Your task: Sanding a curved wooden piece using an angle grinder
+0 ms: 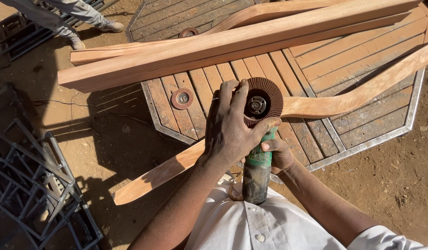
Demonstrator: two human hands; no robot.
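Observation:
My right hand (276, 155) grips the green body of an angle grinder (257, 171) held upright against my white shirt. Its brown flap sanding disc (262, 103) faces up. My left hand (230, 127) lies over the grinder's head, fingers curled on the disc's left edge and thumb along the front of it. Under the grinder a long curved wooden piece (357, 95) lies across an octagonal slatted wooden table (362, 60).
Two more long shaped wooden pieces (223, 46) lie across the table's far side. Two spare discs (182, 98) rest on the slats. Black metal frames (33, 185) lie on the dirt at left. Another person's legs (70, 21) stand at top left.

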